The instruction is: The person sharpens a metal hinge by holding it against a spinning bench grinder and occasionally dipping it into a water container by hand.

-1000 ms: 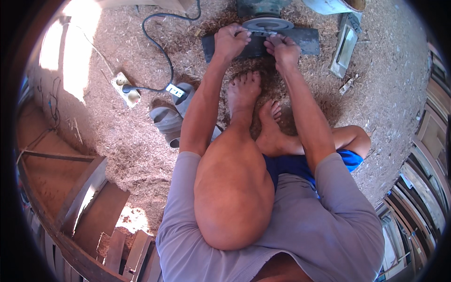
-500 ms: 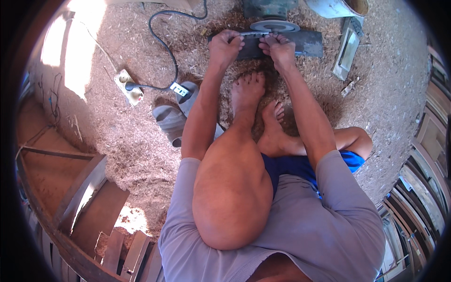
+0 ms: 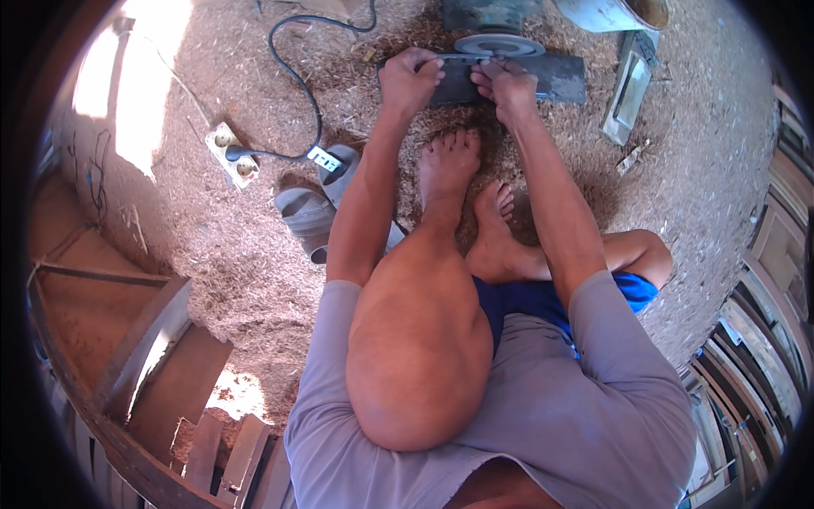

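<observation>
Hands [image 3: 412, 83] pinch a thin bar [image 3: 462, 57] between them beside a grinding wheel [image 3: 502, 43], top centre. Slippers [image 3: 305, 214] lie left of centre.

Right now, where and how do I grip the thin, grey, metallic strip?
Probably pinch the strip by its left end, from the left, as the left hand does: it lies crosswise, that end past the left edge of the round grey wheel.

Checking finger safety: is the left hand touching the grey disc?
Apart: the head view shows a small gap between the left hand and the left edge of the grey disc.
</observation>
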The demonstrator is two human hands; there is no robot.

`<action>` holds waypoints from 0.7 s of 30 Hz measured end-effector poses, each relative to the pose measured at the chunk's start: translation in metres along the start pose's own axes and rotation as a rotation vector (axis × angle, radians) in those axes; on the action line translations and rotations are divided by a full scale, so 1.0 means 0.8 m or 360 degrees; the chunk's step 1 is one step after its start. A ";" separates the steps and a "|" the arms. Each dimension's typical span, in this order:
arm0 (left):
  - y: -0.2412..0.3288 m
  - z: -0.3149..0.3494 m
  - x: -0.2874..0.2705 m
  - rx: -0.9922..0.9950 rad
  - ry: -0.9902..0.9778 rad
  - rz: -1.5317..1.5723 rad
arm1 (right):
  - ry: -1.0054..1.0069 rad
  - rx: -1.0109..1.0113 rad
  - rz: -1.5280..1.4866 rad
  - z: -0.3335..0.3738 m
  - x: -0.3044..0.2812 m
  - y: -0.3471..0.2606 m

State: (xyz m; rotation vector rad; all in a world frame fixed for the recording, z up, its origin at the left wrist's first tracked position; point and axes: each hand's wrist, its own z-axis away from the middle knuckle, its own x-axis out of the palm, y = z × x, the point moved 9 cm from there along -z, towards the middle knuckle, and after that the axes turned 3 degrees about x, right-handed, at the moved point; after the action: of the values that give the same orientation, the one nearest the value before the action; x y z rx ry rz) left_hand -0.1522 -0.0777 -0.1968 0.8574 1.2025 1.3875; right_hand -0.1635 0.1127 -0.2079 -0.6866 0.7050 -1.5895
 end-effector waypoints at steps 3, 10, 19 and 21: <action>0.009 0.007 -0.006 0.0050 0.0047 0.0054 | -0.0046 -0.0023 0.0121 -0.001 0.005 -0.002; 0.064 0.070 -0.045 0.0083 0.0160 0.0385 | -0.0419 0.0000 -0.0304 0.106 0.028 -0.031; 0.240 0.148 -0.040 0.0514 -0.0164 0.1434 | -0.0977 -0.0869 -0.0231 0.315 0.053 -0.189; 0.265 0.163 -0.037 0.0567 -0.0225 0.1433 | -0.1013 -0.0967 -0.0243 0.342 0.048 -0.202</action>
State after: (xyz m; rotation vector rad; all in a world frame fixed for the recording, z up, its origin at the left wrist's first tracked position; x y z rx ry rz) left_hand -0.0768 -0.0654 0.0418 1.8695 0.9921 1.7749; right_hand -0.0617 0.0748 0.0930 -1.6352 0.6550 -1.1667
